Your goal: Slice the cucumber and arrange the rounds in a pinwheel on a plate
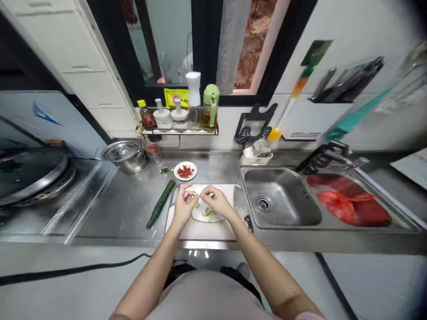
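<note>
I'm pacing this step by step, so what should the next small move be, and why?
Probably lower the left hand and right hand toward the white plate and release any small piece they pinch: their fingertips meet over it, and cucumber slices lie there.

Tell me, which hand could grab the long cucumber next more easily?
Probably the left hand: it's nearer the cucumber, which lies left of the cutting board; the right hand is farther across.

nothing I can actually read here tbh, yellow packet [171, 95] with blurry red print, yellow-capped bottle [147, 116] with smudgy red label, pointy blue mark [46, 114] on the pale left-side panel [20, 103]
</note>
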A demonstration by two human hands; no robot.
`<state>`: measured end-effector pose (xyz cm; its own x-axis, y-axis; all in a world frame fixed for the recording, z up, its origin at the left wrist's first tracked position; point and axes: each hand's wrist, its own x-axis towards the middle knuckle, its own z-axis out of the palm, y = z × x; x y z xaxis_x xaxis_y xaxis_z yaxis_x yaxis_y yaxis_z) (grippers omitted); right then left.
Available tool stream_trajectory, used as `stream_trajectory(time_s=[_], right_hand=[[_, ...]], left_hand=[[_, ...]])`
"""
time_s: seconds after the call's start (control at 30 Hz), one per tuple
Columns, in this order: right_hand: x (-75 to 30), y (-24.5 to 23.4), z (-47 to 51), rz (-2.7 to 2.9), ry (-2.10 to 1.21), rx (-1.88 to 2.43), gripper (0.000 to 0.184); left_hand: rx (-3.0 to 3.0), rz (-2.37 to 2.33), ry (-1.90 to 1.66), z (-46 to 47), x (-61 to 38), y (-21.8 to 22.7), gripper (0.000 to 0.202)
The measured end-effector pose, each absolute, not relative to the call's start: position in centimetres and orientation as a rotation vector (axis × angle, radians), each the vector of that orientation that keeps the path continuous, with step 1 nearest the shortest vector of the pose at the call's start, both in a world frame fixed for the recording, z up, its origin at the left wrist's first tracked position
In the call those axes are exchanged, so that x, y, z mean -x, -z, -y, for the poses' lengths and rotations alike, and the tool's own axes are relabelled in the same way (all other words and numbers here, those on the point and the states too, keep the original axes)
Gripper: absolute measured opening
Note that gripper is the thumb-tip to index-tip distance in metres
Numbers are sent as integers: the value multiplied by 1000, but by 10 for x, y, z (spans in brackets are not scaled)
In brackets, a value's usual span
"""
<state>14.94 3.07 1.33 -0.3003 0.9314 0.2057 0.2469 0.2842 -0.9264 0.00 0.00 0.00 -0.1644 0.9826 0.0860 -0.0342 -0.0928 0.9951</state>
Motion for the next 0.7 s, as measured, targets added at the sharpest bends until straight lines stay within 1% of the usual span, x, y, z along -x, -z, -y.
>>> stream_trajectory(time_s=[0.27, 0.53, 0.7], right_hand=[[-146, -4, -37, 1714, -1194, 1136, 10], [-148, 6, -53, 1675, -1579, 1217, 5], [-143, 18, -63, 1673, -1675, 1278, 3]], left_hand=[[-1243, -1357, -1439, 4, 3, 12, 50], [-913, -1221, -1455, -4, 2, 42, 64], [-837, -1235, -1423, -8, 5, 60, 64]])
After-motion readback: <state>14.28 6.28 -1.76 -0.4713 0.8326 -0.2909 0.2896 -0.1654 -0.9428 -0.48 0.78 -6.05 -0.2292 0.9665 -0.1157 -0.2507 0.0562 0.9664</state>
